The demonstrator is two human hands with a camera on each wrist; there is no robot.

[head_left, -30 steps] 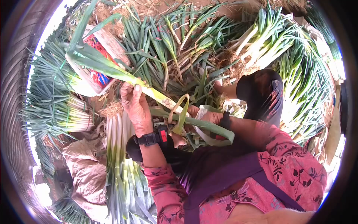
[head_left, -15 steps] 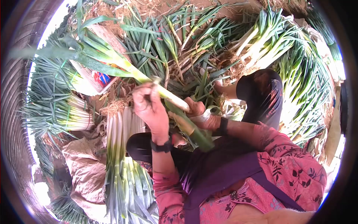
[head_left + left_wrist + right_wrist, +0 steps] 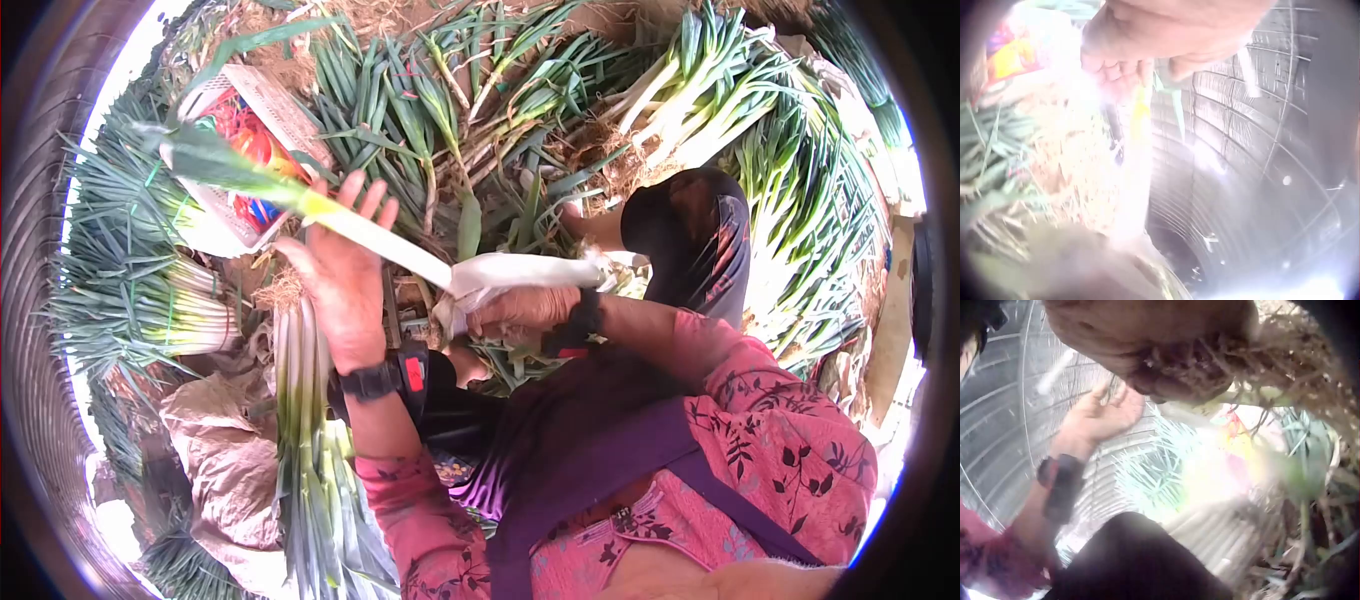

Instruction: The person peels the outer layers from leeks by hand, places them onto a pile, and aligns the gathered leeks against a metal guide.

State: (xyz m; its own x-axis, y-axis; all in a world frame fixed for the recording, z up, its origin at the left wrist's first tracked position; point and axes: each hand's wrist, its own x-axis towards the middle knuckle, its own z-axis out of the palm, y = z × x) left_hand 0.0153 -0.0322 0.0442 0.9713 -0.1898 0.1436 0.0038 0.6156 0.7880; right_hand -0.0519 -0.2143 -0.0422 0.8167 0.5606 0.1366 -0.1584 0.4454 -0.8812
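A long leek [image 3: 390,243] slants across the head view, its blurred green top at the upper left and its white shank toward the middle. My right hand [image 3: 525,310] grips its lower end; in the right wrist view, brown roots [image 3: 1285,353] show around the curled right-hand fingers. A pale, peeled-looking leaf layer [image 3: 525,271] stretches from that end over the right hand. My left hand [image 3: 345,285] is spread, thumb apart and fingers extended, with the leek crossing over its fingers. In the left wrist view the leek's white shank [image 3: 1132,187] is washed out by glare.
A pale crate [image 3: 305,130] holding red, orange and blue items stands at the upper left. Trimmed leeks [image 3: 300,370] lie left of my legs, by a crumpled sack [image 3: 225,430]. Tied bundles [image 3: 150,300] line the left edge. Untrimmed leeks [image 3: 810,230] are heaped on the right.
The left hand has gone from pinching at the leek to spread fingers, moving left. A green outer leaf hanging by the lap is gone from there; a pale layer now stretches over the right hand.
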